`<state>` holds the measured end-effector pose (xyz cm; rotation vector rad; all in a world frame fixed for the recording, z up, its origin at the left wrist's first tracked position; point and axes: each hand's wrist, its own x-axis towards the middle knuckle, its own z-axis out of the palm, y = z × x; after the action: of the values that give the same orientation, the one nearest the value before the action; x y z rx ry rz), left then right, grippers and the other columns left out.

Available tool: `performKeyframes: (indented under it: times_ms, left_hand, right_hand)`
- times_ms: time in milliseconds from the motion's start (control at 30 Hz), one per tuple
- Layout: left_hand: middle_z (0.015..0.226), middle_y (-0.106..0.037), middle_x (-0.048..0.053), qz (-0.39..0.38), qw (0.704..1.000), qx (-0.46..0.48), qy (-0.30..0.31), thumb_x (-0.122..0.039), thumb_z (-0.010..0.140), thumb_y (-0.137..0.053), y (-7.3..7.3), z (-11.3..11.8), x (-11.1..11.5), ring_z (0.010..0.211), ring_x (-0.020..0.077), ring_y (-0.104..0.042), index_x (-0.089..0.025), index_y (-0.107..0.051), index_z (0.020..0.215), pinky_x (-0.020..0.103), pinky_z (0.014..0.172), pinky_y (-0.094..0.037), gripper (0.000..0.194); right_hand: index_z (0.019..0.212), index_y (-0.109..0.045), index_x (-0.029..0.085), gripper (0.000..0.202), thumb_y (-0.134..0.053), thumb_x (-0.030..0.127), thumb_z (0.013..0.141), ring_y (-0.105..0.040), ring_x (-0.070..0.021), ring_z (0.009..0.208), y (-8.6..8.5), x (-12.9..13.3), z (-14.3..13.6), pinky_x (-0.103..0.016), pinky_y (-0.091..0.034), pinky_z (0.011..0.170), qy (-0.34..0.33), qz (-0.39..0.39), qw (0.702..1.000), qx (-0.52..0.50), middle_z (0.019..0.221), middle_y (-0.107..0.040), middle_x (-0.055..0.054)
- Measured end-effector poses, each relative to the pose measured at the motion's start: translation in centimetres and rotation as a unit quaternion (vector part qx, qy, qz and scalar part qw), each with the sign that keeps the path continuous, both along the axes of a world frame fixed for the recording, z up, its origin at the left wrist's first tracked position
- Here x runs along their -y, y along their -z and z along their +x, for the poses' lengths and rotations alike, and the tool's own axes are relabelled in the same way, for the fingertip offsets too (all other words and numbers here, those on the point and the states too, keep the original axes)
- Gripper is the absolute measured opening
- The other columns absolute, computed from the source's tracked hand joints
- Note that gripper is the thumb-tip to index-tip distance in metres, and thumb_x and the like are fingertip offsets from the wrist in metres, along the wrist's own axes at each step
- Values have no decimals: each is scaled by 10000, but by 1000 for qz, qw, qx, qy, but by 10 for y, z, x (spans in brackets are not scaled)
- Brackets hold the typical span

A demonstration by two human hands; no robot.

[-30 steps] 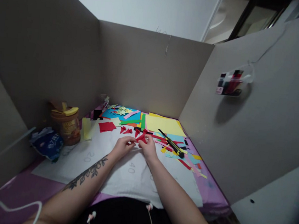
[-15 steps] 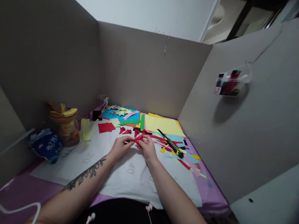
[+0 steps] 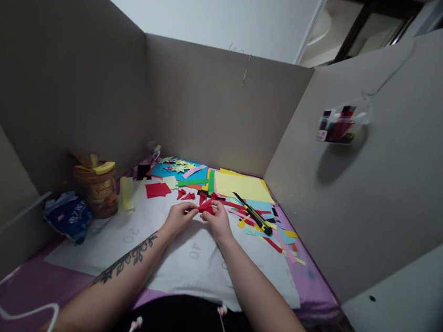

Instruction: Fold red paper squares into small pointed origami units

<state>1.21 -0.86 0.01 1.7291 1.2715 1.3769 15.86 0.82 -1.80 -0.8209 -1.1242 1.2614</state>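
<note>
Pinching folded red paper (image 3: 206, 206) finger-to-thumb in left hand (image 3: 178, 218) and right hand (image 3: 219, 223) alike, above a white sheet (image 3: 147, 219), near small folded red pieces (image 3: 189, 196)

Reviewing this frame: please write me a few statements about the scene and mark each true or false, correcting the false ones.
1. The left grip and right grip both hold one red paper piece. True.
2. The right grip holds a green strip. False: it holds the red paper piece.
3. Pale yellow stars lie on a blue sheet. True.
4. A blue packet lies beside a jar. True.
5. The jar stands right of the right grip. False: it stands left of the left grip.
</note>
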Motion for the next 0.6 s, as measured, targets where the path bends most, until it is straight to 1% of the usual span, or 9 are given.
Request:
performKeyframes:
  times_ms: [133, 333, 433, 600]
  left_hand:
    - [728, -684, 35, -5, 1000, -4, -5, -295, 742, -605, -3, 0, 1, 671, 165, -600, -179, -683, 738, 249, 634, -452, 140]
    - [608, -599, 3, -41, 998, 46, 3, -269, 698, -631, -5, 2, 0, 569, 123, -527, -157, -626, 646, 227, 555, -410, 124]
    - [571, -554, -14, -40, 997, 61, 23, -272, 683, -650, -5, 3, 0, 525, 103, -486, -156, -587, 624, 218, 513, -380, 144]
    - [564, -528, -27, -33, 996, 55, 54, -264, 676, -661, -3, 4, -1, 514, 87, -464, -151, -555, 641, 205, 494, -354, 159]
  right_hand:
    - [915, -482, 210, 355, -645, 166, 602, -608, -123, 555, 0, 0, 0, -251, -469, 587, -3, 3, 1000, 5, 687, -669, 31]
    - [932, -485, 214, 352, -653, 183, 625, -613, -132, 600, 2, 1, 0, -248, -454, 605, -7, 25, 1000, 14, 725, -673, 23]
    - [953, -490, 212, 366, -669, 201, 634, -611, -136, 634, 1, 2, 0, -246, -447, 617, 7, 43, 999, 18, 756, -666, 18]
    - [959, -495, 207, 351, -655, 197, 647, -581, -131, 599, -4, 6, 0, -238, -425, 598, 19, 56, 998, 35, 686, -626, 42]
